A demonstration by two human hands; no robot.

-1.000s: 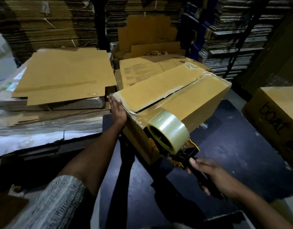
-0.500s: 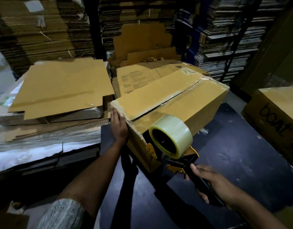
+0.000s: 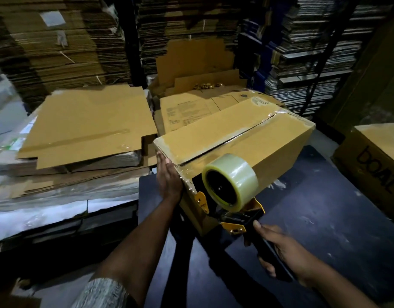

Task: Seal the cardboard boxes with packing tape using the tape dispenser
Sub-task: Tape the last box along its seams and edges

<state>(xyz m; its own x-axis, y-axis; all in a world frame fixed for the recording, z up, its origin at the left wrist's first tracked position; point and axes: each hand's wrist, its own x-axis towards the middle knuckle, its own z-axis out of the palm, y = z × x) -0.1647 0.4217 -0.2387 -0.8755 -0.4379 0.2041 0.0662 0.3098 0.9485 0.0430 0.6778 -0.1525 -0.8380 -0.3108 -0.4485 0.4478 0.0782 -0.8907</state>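
The cardboard box (image 3: 233, 143) lies on the dark tabletop (image 3: 325, 218), its top seam not fully closed. The left hand (image 3: 168, 177) presses flat on its near-left side. The right hand (image 3: 287, 252) grips the tape dispenser (image 3: 231, 196) at the near end face. If the box slides, the tape may wrinkle or miss the seam.

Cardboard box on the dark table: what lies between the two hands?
In the head view, the near end of the cardboard box and the tape dispenser lie between the left hand and right hand.
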